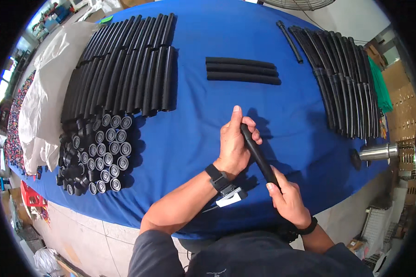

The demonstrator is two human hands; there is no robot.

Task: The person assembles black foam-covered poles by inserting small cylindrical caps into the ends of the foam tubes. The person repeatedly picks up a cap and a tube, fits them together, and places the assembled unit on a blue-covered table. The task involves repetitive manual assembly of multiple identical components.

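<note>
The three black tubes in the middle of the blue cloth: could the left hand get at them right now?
Probably yes: only blue cloth shows between the left hand and the three black tubes beyond. It is at one end of the black rod, but the right hand grips that.

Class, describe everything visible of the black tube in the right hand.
The black tube is slim, straight and matte, plastic-looking, with a cap-like far end. It slants above the blue tablecloth, far end leftward. The right hand grips its nearer part; the left hand meets its far end. Its near end is unclear.
</note>
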